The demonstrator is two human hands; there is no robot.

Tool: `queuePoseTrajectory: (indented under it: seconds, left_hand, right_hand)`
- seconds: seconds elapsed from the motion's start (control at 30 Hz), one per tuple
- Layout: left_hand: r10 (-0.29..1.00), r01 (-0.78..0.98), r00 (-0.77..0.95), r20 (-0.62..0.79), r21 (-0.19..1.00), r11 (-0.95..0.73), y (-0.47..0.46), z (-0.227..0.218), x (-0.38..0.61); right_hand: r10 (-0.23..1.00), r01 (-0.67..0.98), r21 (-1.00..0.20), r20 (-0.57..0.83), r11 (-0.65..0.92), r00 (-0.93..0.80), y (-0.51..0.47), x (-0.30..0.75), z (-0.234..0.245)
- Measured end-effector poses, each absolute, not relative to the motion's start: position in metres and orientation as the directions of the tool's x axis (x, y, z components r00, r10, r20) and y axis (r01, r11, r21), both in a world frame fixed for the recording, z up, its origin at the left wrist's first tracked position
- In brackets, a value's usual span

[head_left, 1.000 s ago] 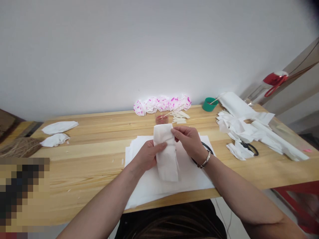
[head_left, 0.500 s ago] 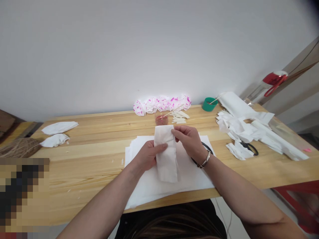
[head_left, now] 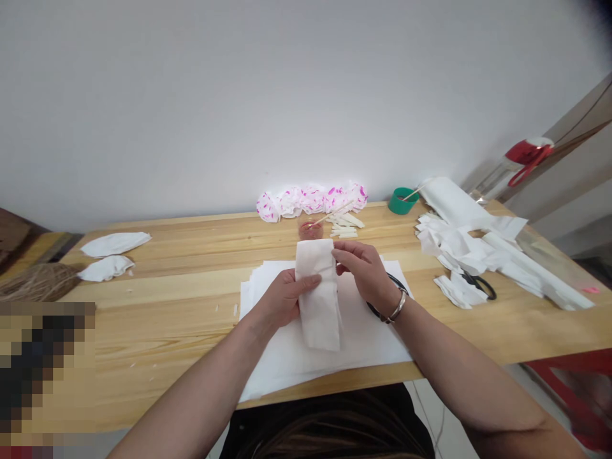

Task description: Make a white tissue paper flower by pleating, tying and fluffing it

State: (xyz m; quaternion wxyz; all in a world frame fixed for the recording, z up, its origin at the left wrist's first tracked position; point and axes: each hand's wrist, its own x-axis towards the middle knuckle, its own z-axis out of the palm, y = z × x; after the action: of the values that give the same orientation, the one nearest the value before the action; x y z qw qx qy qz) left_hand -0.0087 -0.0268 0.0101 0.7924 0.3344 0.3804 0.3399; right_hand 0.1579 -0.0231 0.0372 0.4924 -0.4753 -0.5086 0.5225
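A folded strip of white tissue paper is held up over the white paper sheets at the table's middle. My left hand grips its left side, thumb across the front and fingers behind. At the strip's upper right edge, my right hand pinches with thumb and forefinger; some of its fingertips are hidden behind the strip. Just beyond lies a small clear dish of red liquid with a thin stick across it. Beneath my right wrist shows part of a black loop, mostly covered.
Pink-dotted white paper flowers line the wall, with short pale strips before them. On the right are a green cup, tissue scraps, scissors and a bottle. Folded white pieces and twine lie left.
My right thumb has slid slightly at the strip's upper right edge, and the fingers have shifted a little. My left hand keeps the same grip.
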Motion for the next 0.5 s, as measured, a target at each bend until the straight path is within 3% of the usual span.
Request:
queuePoseTrajectory:
  seconds: [0.5]
  left_hand:
    - [0.773,-0.318,0.546,-0.323,0.774,0.548,-0.0265,0.0108,-0.0106]
  right_hand:
    - [0.994,-0.096,-0.995,0.011,0.001,-0.106,-0.0234,0.1585,0.0352]
